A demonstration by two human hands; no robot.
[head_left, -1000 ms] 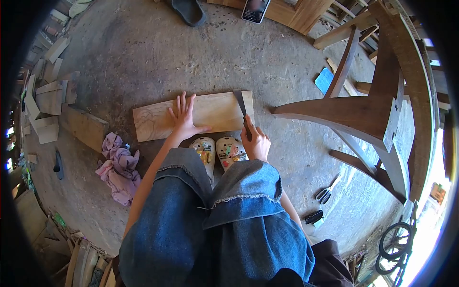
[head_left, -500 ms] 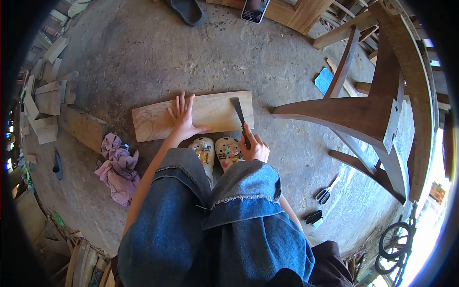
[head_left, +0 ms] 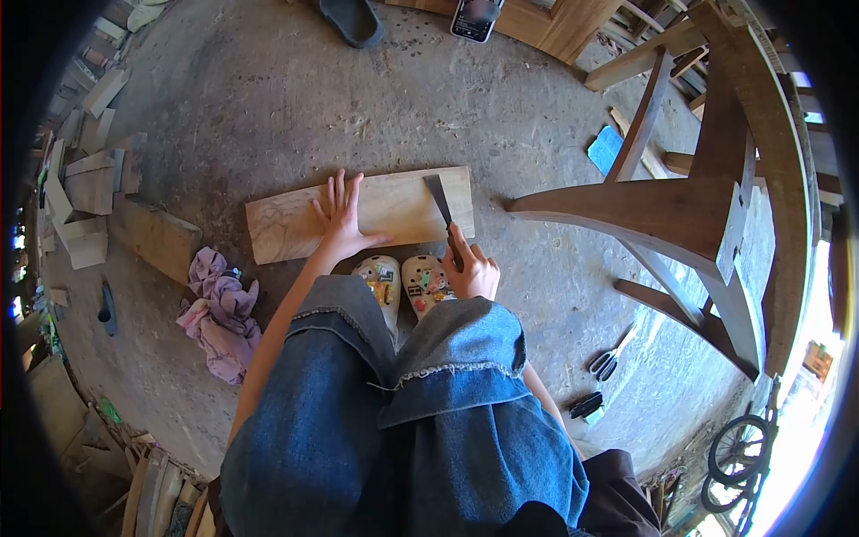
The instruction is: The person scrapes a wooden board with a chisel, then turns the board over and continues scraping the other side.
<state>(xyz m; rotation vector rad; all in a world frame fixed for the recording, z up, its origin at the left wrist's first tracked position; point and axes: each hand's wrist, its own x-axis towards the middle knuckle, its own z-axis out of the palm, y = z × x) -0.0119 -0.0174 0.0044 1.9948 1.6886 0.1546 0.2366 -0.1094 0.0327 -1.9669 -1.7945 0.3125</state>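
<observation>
Two bare hands are at the pale board (head_left: 403, 204), which lies flat on the floor (head_left: 304, 116) just beyond our shoes (head_left: 381, 279), its long axis running left to right across us, the right end slightly farther off. Our left hand (head_left: 340, 221) rests on its left half, fingers spread and pointing towards the far edge. Our right hand (head_left: 477, 276), nearer to the board's right end, has its fingers curled around the handle of a scraper (head_left: 437, 197); the blade reaches over the right half, angled away from us and a little to the left, across the board's length. From up here we can't quite tell whether its whole edge touches the wood. Our shoes crowd the near edge between the hands. A pink cloth (head_left: 219, 318) lies to the left, a wooden frame (head_left: 617, 210) has one tip just beside the right end, scissors (head_left: 605, 364) lie farther right, and a phone (head_left: 474, 20) is well beyond the board
</observation>
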